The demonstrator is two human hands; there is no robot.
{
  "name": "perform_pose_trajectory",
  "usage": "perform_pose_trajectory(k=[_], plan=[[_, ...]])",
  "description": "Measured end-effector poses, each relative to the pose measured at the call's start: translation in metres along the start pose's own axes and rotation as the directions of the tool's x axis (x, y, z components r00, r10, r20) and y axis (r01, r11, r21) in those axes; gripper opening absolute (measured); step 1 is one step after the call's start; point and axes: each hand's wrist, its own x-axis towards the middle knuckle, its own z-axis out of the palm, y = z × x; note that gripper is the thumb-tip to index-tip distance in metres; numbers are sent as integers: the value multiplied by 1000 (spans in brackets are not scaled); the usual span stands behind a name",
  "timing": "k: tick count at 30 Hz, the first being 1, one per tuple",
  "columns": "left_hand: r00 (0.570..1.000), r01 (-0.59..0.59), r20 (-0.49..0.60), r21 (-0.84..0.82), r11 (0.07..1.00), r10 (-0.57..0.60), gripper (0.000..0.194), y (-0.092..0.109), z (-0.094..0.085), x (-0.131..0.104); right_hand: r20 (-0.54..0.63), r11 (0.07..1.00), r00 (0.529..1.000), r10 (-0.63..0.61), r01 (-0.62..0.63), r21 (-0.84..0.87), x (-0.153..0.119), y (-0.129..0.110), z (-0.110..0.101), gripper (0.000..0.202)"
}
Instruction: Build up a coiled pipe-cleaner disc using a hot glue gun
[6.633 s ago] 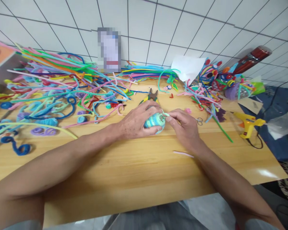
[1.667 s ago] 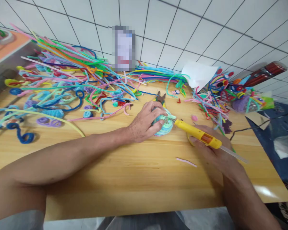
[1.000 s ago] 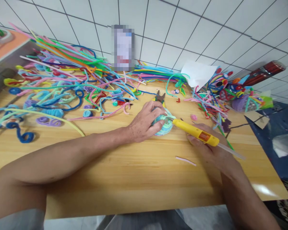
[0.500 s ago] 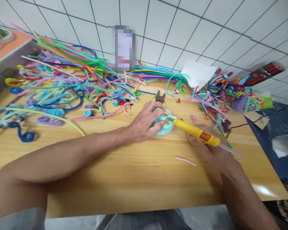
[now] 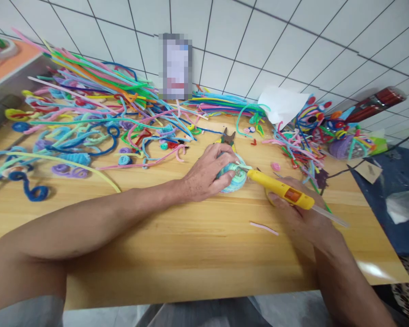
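My left hand (image 5: 213, 172) is closed on a round coil of pipe cleaners (image 5: 236, 181) in light blue and mint green, resting on the wooden table. The fingers cover its left side. My right hand (image 5: 289, 206) grips a yellow hot glue gun (image 5: 279, 187), with a clear glue stick (image 5: 330, 215) poking out of its rear end. The gun's nozzle points left and meets the coil's upper right side; whether it touches cannot be made out. Just behind the coil lie pliers (image 5: 229, 136) with yellow-green handles, partly hidden by my left hand.
Loose pipe cleaners (image 5: 98, 113) in many colours heap across the left and back of the table (image 5: 191, 259). A phone (image 5: 176, 68) leans against the tiled wall. Finished colourful figures (image 5: 313, 116) and a dark red cylinder (image 5: 378, 104) stand at right. A short pink piece (image 5: 264, 228) lies in front.
Almost nothing differs. Both hands, the coil and the glue gun hold nearly the same places; the view has shifted very slightly.
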Motion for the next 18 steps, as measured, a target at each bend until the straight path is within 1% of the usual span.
perform_pose_trajectory(k=[4,8,13,18], plan=[[1000,-8,-6,0,1000,8,22,1,0,0,0,1000,1000,-1,1,-15,-1,0,0,6],[1000,-6,1,9,1000,6,23,0,1,0,-5,1000,1000,1,-1,-3,-1,1,1,9],[1000,-15,-15,17,1000,15,22,-2,2,-1,-14,1000,1000,-13,13,-14,-4,4,2,16],[1000,0,2,6,1000,0,23,-1,2,-1,-7,1000,1000,-20,20,-14,-4,3,-1,7]])
